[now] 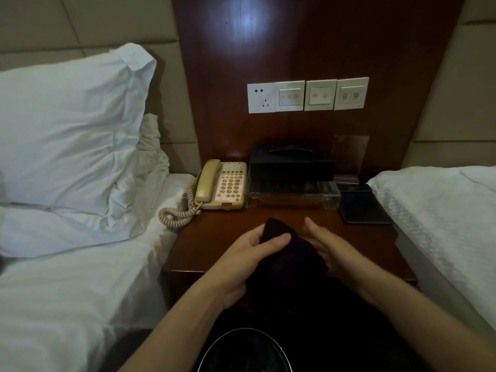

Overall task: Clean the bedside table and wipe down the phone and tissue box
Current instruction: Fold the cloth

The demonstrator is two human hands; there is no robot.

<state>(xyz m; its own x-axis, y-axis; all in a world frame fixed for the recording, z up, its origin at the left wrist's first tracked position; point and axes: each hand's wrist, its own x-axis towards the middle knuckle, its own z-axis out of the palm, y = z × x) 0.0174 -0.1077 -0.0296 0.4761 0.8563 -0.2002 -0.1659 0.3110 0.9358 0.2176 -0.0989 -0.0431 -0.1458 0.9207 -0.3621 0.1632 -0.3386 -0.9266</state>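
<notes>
Left hand [241, 257] pinches a dark cloth [288, 253] betw. thumb and curled fingers, thumb lying across the cloth's upper fold. Right hand [331, 247] is spread, fingers straight and slightly apart, palm against the cloth's right side. Cloth hangs in a bunch betw. the two hands, above the front half of the bedside table [228, 224].

Table: dark red-brown wood, set betw. two beds. At its back left, a beige phone [222, 185], handset resting in the cradle, keypad to the handset's right; coiled cord [177, 213] spills over the table's left edge. Just right of the phone, touching or nearly so, a clear tray [292, 196] carries a black tissue box [291, 162]. Behind the box's right end, a clear sign stand [350, 154] leans at the wall panel. Near the table's right edge, a dark flat folder [361, 204].

On the wall panel above: one socket w/ three switch plates [308, 95] in a row. Left bed has white pillows [72, 124]; right bed [442, 210] has a white quilted cover. Bottom centre, a round dark bin [241, 350], contents unclear.
</notes>
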